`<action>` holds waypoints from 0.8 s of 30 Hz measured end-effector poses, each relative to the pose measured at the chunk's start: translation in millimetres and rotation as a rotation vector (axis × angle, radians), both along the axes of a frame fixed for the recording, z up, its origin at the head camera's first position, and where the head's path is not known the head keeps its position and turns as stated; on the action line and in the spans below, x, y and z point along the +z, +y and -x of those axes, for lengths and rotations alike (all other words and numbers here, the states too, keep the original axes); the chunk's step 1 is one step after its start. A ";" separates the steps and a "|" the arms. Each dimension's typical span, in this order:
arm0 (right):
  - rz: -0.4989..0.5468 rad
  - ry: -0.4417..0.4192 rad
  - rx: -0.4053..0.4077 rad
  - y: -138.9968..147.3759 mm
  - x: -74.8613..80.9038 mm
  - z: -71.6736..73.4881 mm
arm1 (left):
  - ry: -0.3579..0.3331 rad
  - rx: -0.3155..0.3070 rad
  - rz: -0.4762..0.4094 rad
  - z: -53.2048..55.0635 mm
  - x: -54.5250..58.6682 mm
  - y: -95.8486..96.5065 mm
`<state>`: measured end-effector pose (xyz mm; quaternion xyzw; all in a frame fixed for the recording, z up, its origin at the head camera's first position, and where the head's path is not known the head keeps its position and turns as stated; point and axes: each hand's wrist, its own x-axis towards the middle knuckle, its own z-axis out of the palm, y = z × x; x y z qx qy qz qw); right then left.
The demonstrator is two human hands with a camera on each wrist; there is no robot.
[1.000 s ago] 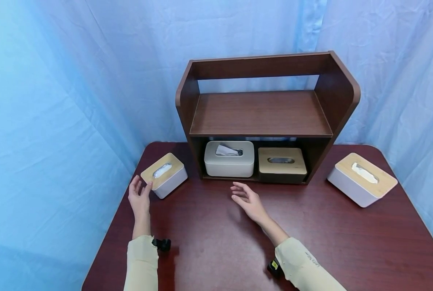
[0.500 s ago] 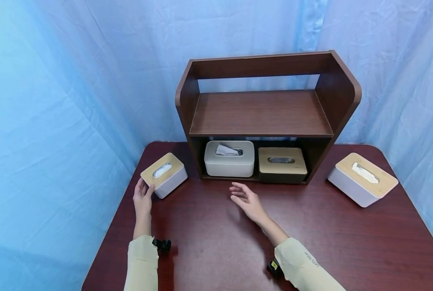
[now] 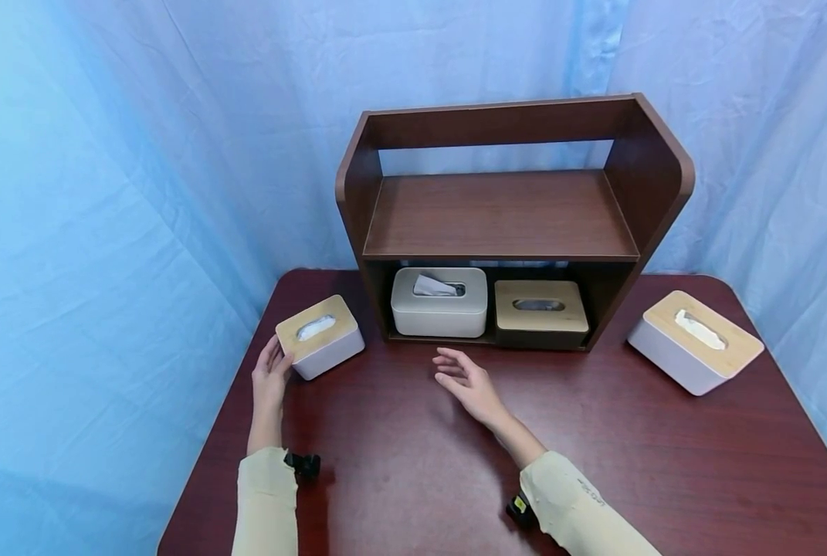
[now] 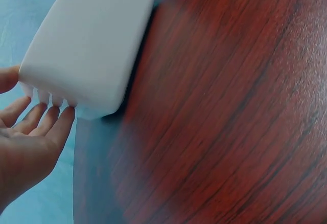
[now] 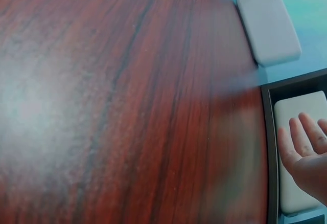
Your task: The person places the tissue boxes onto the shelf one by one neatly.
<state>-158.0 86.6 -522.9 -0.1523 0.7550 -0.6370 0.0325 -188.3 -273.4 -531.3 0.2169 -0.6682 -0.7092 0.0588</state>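
Turned slightly clockwise and nudged right since the earlier frame, the left tissue box [image 3: 320,340] stands on the table [image 3: 399,448] between its left edge and the shelf [image 3: 503,212]. Left hand [image 3: 269,376] has straight, slightly spread fingers against the box's near-left end, thumb at the near corner, pushing rather than gripping. Because the contact is all at one end, the box could spin, or its right corner could catch the shelf's side, I judge.

Next, the grey tissue box [image 3: 438,316] sits in the lower compartment; right hand [image 3: 470,390] hovers in front, fingers loosely bent, holding nothing. If it drifted forward, it might bump that box. The dark tissue box [image 3: 541,318] is beside it; farthest right, apart from the shelf, stands another white tissue box [image 3: 694,346].
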 end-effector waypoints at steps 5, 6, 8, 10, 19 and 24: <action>0.002 -0.019 0.017 -7.2 -20.1 10.3 | 0.002 -0.041 -0.006 -0.9 0.1 -2.5; 0.003 -0.022 0.020 -8.9 -24.2 12.4 | 0.001 -0.046 -0.004 -1.0 -0.3 -2.7; 0.003 -0.019 0.024 -12.7 -28.4 15.1 | 0.000 -0.059 0.004 -1.4 -1.2 -3.1; 0.000 -0.017 0.030 -16.7 -30.1 17.0 | 0.001 -0.069 0.009 -1.7 -2.1 -3.1; -0.037 0.000 0.097 -37.7 -32.9 21.0 | -0.031 -0.093 -0.001 -3.2 -0.2 -2.1; -0.072 0.015 0.132 -49.8 -29.1 19.1 | -0.037 -0.099 0.007 -2.2 -0.7 -1.8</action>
